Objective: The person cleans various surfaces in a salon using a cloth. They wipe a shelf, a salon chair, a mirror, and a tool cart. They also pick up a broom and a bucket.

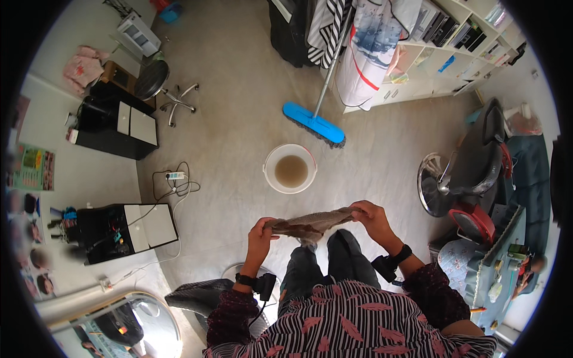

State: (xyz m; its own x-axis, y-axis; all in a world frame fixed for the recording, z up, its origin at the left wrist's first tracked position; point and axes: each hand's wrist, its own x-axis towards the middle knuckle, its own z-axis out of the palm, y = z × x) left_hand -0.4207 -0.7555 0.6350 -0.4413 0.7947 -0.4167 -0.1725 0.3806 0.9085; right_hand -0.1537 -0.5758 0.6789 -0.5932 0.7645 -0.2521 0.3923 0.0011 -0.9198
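A worn, brownish-grey cloth (313, 223) is stretched between my two hands, above my knees. My left hand (260, 235) grips one end of it, and my right hand (370, 218) pinches the other end, held slightly higher in the picture. The middle of the cloth sags and shows a darker reddish-brown patch. Just beyond it, a white bucket (268, 172) with murky brown water stands on the floor. Behind the bucket, a blue push broom or dust mop head (313, 123) with grey bristles or fringe rests on the floor, its metal pole leaning up towards hanging capes.
Left are a wheeled black stool (153, 79), black-and-white cabinets (138, 127) and a power strip (175, 176) with tangled cables on the floor. A black salon chair (474, 156) stands right; white shelving (412, 67) is at the upper right. Another chair (197, 293) is close by my left arm.
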